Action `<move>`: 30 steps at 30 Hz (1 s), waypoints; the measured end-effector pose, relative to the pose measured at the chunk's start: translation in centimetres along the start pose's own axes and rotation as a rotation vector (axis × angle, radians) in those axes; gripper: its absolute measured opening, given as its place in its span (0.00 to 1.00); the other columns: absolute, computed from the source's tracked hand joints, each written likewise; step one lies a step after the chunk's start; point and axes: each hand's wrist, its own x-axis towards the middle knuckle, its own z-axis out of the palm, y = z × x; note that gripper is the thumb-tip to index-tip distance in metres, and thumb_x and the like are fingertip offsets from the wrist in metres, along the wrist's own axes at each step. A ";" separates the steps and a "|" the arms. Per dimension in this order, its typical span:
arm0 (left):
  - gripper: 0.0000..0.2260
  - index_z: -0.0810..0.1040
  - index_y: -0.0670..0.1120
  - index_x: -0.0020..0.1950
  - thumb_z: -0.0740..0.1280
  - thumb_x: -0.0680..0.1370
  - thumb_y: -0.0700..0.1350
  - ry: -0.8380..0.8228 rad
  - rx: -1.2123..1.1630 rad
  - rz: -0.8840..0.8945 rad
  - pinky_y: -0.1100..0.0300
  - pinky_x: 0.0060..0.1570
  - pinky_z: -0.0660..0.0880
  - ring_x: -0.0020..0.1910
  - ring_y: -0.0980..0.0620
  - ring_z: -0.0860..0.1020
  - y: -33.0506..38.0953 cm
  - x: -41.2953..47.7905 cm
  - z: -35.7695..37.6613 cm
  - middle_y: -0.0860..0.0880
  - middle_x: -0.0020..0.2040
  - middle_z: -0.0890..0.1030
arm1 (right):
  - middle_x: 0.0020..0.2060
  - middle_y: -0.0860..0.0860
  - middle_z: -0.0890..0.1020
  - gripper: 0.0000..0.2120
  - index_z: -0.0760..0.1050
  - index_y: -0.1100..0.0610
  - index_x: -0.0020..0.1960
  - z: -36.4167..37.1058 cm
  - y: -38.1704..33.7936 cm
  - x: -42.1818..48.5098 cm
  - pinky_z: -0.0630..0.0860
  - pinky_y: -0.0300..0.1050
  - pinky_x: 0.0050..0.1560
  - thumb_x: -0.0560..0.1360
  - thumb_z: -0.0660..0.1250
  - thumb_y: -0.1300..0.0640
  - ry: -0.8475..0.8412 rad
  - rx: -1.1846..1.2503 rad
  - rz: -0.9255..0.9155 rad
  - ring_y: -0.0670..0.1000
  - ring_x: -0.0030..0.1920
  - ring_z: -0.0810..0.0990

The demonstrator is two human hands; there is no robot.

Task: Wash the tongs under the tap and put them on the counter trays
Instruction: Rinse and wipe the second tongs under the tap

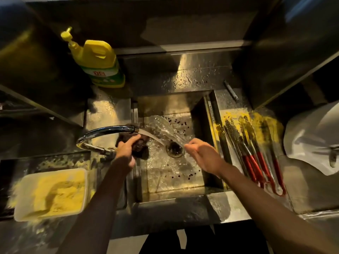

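Head view. Tongs (254, 153): several, red-handled, on the counter (236, 202) just right of the sink (176, 182). Long axis runs away from the person, handles nearest. Right hand (203, 154): the nearer one, fingers loose and empty under the tap (110, 130) stream. Left hand (126, 153): grips a dark scrubbing pad (140, 146).

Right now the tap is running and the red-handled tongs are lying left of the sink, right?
Not quite: the tap is running, but the red-handled tongs lie right of the sink, not left. The head view shows it.
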 end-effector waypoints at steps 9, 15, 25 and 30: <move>0.07 0.80 0.41 0.51 0.66 0.79 0.43 -0.117 -0.171 -0.102 0.51 0.54 0.78 0.47 0.47 0.83 -2.5 -1.8 2.2 0.43 0.44 0.86 | 0.47 0.48 0.73 0.25 0.76 0.49 0.43 4.4 -6.0 -0.5 0.75 0.50 0.44 0.83 0.48 0.36 -0.148 -0.037 -0.007 0.48 0.40 0.76; 0.09 0.79 0.43 0.50 0.75 0.73 0.43 0.152 0.177 0.217 0.49 0.52 0.79 0.48 0.44 0.83 -2.3 -1.2 2.7 0.44 0.48 0.84 | 0.46 0.45 0.74 0.25 0.80 0.52 0.49 1.4 -5.1 0.1 0.73 0.46 0.47 0.82 0.51 0.37 -0.192 -0.037 -0.040 0.45 0.42 0.76; 0.08 0.78 0.38 0.53 0.70 0.76 0.41 -0.063 0.175 0.053 0.49 0.43 0.81 0.44 0.43 0.81 -1.9 -1.0 2.3 0.42 0.48 0.82 | 0.42 0.48 0.74 0.29 0.78 0.55 0.40 0.9 -3.7 -0.3 0.73 0.48 0.49 0.82 0.51 0.36 -0.230 0.011 -0.043 0.50 0.41 0.76; 0.25 0.74 0.41 0.63 0.78 0.71 0.48 -0.115 0.622 0.178 0.56 0.51 0.81 0.53 0.50 0.82 -1.7 0.4 0.4 0.47 0.56 0.82 | 0.47 0.46 0.78 0.24 0.81 0.48 0.45 -1.9 -2.2 -1.2 0.76 0.49 0.55 0.79 0.53 0.34 -0.291 -0.071 -0.064 0.48 0.48 0.79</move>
